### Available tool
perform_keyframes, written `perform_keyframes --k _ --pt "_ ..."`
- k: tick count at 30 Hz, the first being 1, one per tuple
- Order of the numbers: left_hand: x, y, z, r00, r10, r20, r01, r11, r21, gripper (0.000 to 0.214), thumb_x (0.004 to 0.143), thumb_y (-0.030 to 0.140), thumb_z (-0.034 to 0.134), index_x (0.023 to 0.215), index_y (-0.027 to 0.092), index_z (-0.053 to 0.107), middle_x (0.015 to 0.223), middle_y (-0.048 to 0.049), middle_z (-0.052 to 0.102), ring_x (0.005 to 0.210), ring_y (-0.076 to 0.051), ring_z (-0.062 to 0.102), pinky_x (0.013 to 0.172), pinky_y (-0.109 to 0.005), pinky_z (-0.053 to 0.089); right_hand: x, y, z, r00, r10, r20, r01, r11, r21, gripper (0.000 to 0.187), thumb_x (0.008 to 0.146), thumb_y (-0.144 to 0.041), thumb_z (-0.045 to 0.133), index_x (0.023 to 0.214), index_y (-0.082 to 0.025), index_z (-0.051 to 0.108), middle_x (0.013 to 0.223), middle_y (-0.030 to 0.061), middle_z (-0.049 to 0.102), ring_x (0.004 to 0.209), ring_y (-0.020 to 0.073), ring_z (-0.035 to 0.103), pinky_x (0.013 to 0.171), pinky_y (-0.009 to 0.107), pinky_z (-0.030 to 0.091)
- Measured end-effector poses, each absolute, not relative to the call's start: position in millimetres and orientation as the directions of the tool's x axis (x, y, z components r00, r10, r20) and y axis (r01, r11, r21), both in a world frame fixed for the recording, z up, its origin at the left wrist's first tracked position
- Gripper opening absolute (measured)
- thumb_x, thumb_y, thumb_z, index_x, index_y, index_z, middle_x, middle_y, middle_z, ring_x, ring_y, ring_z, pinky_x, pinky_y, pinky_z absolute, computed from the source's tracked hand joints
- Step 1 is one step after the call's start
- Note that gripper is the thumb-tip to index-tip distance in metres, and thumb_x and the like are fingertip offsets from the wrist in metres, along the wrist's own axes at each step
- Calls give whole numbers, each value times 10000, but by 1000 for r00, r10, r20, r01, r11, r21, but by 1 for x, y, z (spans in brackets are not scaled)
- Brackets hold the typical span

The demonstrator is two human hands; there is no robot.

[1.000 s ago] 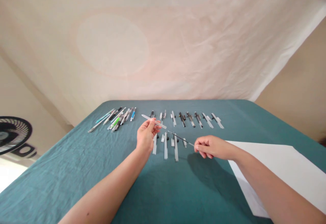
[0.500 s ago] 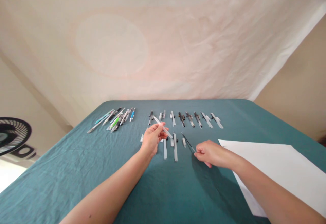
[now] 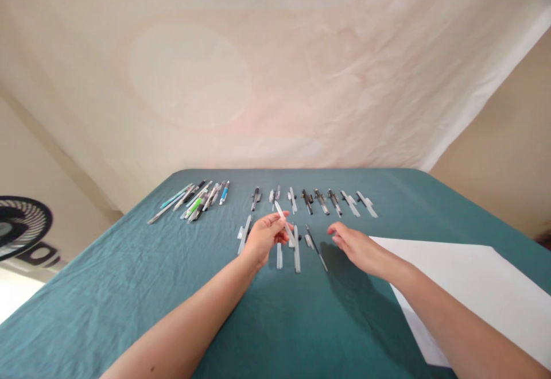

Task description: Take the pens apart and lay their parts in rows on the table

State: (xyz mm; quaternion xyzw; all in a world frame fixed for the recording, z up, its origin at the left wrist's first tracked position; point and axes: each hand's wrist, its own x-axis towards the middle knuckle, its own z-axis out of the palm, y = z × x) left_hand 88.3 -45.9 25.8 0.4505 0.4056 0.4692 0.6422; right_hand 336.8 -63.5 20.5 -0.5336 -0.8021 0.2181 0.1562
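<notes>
My left hand (image 3: pixel 267 236) pinches a translucent white pen barrel (image 3: pixel 284 223), held tilted above the front row of pen parts. Close to its right, a pale pen barrel (image 3: pixel 297 255) lies on the cloth. To the left of that hand rests another white barrel (image 3: pixel 245 232). My right hand (image 3: pixel 350 244) hovers with its fingers apart and nothing in them. Left of it, a thin dark pen refill (image 3: pixel 317 250) lies slanted on the cloth, beside a small clear pen cap (image 3: pixel 309 242). My left hand covers some of the parts behind it.
A row of pens with caps beside them (image 3: pixel 321 201) stretches across the back of the green-covered table (image 3: pixel 258 333). At the back left lies a pile of assorted pens (image 3: pixel 196 202). White paper (image 3: pixel 465 287) covers the right side. A black fan (image 3: pixel 23 227) stands at far left.
My right hand has let go of the refill, which now lies on the cloth, and has lifted and opened. My left hand has shifted slightly right, turning the barrel more upright.
</notes>
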Motion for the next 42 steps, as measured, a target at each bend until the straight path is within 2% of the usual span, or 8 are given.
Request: perform_keyframes --k 7,17,26,30,32,35,38,42 --pt "96 -52 25 373 920 -121 -107 173 979 473 771 294 593 1187 120 447 780 -57 629 497 -78 546 469 -199 423 329 -56 8 -424 895 139 764 436 -475 150 864 -304 453 804 -209 552 783 12 588 722 143 544 658 240 372" --pt "105 -64 27 379 922 -77 -75 114 991 562 750 327 606 1213 174 327 709 -18 628 461 -101 563 451 -216 440 315 -69 28 -344 915 212 772 404 -490 222 836 -392 486 912 -207 582 840 22 582 724 139 526 648 239 365" --pt "129 -78 25 242 970 11 -195 37 980 358 754 317 595 965 186 336 701 -6 635 427 -79 511 450 -209 405 288 -98 50 -478 878 -11 644 342 -685 471 838 -565 380 764 -168 622 628 8 595 559 110 490 508 204 281" --pt "124 -77 25 251 965 75 31 -85 996 284 810 359 517 982 187 371 772 -36 646 506 -113 541 513 -256 426 294 -94 48 -486 870 -85 617 272 -739 452 854 -533 367 760 -152 593 624 7 609 545 99 501 500 190 299" --pt "119 -78 30 220 948 230 301 -291 908 253 811 343 524 1000 192 447 890 -60 643 694 -157 582 644 -305 443 301 -91 49 -465 875 -132 664 246 -707 413 848 -500 393 755 -155 600 621 9 619 544 103 513 495 192 299" --pt "112 -81 36 303 846 439 656 -520 548 209 793 288 562 988 213 561 1134 -87 564 1027 -239 493 866 -405 364 313 -87 48 -392 909 -143 807 266 -527 366 816 -464 451 669 -170 612 593 14 618 545 117 520 487 208 267" --pt "110 -83 37 418 797 436 783 -559 271 234 785 272 573 1014 225 586 1316 -87 426 1171 -287 373 914 -466 312 319 -84 44 -354 926 -127 894 295 -338 353 809 -436 458 609 -186 607 573 20 616 530 127 526 478 227 224" --pt "116 -83 30 480 775 412 810 -571 131 264 782 276 570 1038 207 577 1400 -92 321 1291 -312 210 979 -514 250 320 -85 38 -342 927 -153 933 316 -174 384 817 -445 444 585 -188 612 604 53 635 569 171 579 479 249 195"
